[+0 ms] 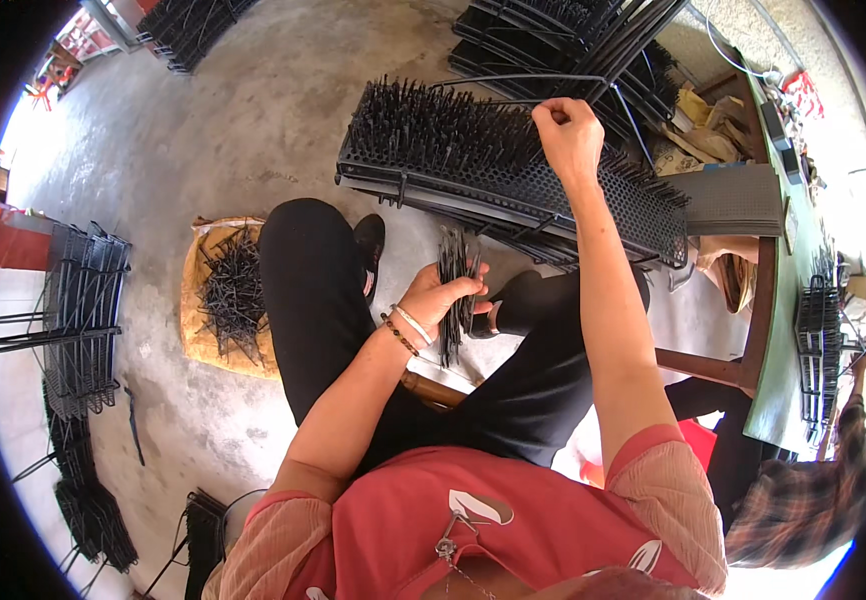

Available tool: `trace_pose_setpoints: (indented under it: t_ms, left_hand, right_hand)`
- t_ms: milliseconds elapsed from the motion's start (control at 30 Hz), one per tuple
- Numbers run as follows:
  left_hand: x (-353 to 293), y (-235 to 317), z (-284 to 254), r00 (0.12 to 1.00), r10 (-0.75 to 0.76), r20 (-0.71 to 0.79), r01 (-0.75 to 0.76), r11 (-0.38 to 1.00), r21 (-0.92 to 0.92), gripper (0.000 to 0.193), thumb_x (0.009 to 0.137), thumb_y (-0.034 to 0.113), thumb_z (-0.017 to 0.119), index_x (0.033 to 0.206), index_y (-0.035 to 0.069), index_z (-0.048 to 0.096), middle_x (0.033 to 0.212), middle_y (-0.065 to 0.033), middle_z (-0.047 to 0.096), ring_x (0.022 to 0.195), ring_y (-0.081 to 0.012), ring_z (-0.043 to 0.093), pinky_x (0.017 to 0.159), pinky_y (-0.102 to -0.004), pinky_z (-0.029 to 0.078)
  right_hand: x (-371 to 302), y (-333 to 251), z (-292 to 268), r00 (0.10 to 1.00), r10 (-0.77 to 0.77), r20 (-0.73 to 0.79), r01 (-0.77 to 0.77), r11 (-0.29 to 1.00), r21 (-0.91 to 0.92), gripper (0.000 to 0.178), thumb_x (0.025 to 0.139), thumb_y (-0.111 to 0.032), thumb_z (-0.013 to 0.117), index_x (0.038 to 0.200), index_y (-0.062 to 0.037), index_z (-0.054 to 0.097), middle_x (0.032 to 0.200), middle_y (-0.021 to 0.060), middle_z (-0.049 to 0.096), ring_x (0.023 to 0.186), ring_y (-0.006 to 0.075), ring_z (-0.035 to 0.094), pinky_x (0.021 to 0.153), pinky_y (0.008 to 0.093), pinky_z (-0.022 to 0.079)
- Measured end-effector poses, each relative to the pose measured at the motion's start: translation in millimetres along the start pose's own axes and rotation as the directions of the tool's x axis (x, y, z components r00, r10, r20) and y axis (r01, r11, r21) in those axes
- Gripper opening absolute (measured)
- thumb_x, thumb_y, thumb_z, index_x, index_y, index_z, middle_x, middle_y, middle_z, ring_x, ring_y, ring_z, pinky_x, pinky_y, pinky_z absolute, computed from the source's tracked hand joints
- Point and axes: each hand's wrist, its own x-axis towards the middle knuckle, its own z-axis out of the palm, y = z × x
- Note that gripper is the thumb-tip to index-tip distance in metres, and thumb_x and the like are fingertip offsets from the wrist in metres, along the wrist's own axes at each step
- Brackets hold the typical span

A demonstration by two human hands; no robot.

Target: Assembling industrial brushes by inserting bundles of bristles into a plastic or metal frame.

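My left grip (440, 300), in the middle of the frame, is closed round a bundle of thin black strips (451, 335), which I hold nearly upright, their ends showing above and below my fingers. Two bracelets (400, 335) circle that wrist. My right grip (571, 140) is up at the upper centre-right, narrow, thumb drawn in against curled fingers; I cannot tell whether a strip is pinched between them. It is over the long black perforated rack (653, 225), which slants from the upper centre down toward the right. Dark upright strips (413, 120) crowd the rack's left part thickly, while below my right forearm more of the holes show. My legs (303, 290) are spread either side of the bundle. Left of them, on the grey floor (243, 130), an orange-yellow sack (196, 325) bears a tangled heap of loose black strips (233, 290). More black racks (513, 40) are piled at the top of the frame, and wire-framed ones (83, 310) stand along the left edge. At the right runs a green counter (783, 385) with a small black rack (819, 330) on it; a co-worker's plaid shirt (803, 510) shows at the lower right.
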Motion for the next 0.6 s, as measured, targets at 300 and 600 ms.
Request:
trace_pose_setpoints:
  t_ms: [300,600]
  left_hand:
    - [-4.1,4.5,4.7,0.998,-0.016,-0.056,0.017,1.000,0.012,0.025,0.080,0.004,0.064,0.104,-0.002,0.059,0.094,-0.0064,0.061,0.084,-0.0193,0.062,0.081,-0.0339,0.054]
    - [0.5,1.0,1.4,0.998,-0.051,-0.049,0.049,0.998,-0.026,0.023,0.082,0.001,0.061,0.105,-0.001,0.058,0.087,-0.0050,0.056,0.079,-0.0173,0.059,0.077,-0.0351,0.056]
  right_hand:
    - [-43.4,-12.1,-16.7,0.993,-0.085,-0.076,0.101,0.967,0.235,0.008,0.079,-0.007,0.067,0.084,-0.0009,0.067,0.076,0.0029,0.058,0.057,0.0078,0.049,0.054,0.0224,0.041]
    - [-52.7,-0.2,-12.1,0.999,-0.038,-0.027,0.045,0.938,0.345,0.008,0.077,-0.005,0.067,0.084,-0.0014,0.067,0.081,0.0045,0.061,0.057,0.0094,0.050,0.053,0.0233,0.042]
